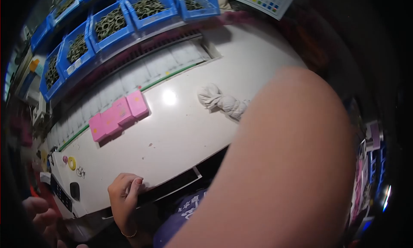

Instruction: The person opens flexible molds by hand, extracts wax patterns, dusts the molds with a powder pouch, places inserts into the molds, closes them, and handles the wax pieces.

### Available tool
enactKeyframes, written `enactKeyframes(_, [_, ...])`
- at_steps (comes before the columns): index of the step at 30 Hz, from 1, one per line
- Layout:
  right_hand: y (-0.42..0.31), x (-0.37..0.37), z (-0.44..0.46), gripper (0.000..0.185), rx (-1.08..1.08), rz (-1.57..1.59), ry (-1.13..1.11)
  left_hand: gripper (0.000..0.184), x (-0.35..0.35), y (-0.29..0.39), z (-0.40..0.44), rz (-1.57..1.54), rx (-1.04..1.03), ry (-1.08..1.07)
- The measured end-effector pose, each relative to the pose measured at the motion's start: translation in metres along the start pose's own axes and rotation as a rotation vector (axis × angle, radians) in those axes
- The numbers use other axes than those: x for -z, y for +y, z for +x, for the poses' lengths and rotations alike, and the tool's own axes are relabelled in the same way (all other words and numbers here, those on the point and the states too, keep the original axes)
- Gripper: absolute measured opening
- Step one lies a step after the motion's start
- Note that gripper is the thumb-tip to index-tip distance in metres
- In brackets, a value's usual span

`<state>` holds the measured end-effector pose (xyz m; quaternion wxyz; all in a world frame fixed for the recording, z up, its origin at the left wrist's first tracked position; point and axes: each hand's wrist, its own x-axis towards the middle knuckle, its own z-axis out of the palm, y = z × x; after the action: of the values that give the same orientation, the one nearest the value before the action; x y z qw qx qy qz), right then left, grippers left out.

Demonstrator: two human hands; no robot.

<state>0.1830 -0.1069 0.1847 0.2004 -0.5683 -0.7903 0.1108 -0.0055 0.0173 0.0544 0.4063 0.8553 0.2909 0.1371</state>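
Note:
My left hand (124,195), with a thin gold bracelet at its wrist, rests at the front edge of the white table (180,138). Its fingers are loosely curled, the thumb lies beside them, and I see nothing in it. My right arm (284,162) is bent and fills the right of the view. The right hand itself is outside the picture. Behind the arm, partly covered, lies a knotted whitish cloth bundle (221,102). Several pink blocks (118,115) sit in a staggered row beyond my left hand.
Blue bins (109,26) full of small ring-like metal parts line the back. A yellow tape roll (72,163) and a tangle of thin dark loops (80,172) lie at the left. A printed chart (266,0) hangs at the top. Another person's fingers (39,211) show at the left edge.

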Motion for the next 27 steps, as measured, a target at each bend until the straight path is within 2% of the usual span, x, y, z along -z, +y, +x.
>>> enactKeyframes(2, [-0.003, -0.001, -0.009, 0.007, -0.027, -0.012, 0.006, 0.008, -0.006, 0.004, -0.002, 0.0, -0.044, 0.012])
enactKeyframes(4, [-0.007, -0.001, -0.023, 0.007, -0.072, -0.017, 0.0, 0.007, -0.014, 0.01, -0.006, -0.158, 0.08, 0.019])
enactKeyframes(5, [-0.008, -0.002, -0.029, 0.007, -0.098, -0.02, 0.001, 0.006, -0.014, 0.006, -0.006, -0.051, -0.011, 0.005])
enactKeyframes(10, [-0.012, -0.009, -0.054, 0.008, -0.177, -0.003, 0.009, 0.005, -0.037, 0.014, -0.004, -0.107, -0.022, -0.07])
enactKeyframes(14, [-0.014, -0.02, -0.043, 0.008, -0.081, 0.047, 0.02, 0.005, -0.021, 0.013, -0.018, -0.091, 0.047, 0.002])
enactKeyframes(15, [-0.014, -0.023, -0.037, 0.009, -0.047, 0.061, 0.02, 0.004, -0.02, 0.008, -0.018, -0.035, -0.02, 0.011])
enactKeyframes(19, [-0.022, -0.04, -0.014, 0.009, 0.098, 0.144, 0.022, 0.006, -0.026, 0.01, -0.02, -0.01, 0.017, 0.055])
enactKeyframes(22, [-0.026, -0.052, 0.0, 0.01, 0.19, 0.191, 0.018, 0.01, -0.023, 0.009, -0.019, -0.072, 0.029, 0.023])
enactKeyframes(27, [-0.02, -0.06, -0.008, 0.011, 0.182, 0.216, 0.027, 0.011, -0.029, 0.011, -0.016, -0.066, -0.004, 0.036])
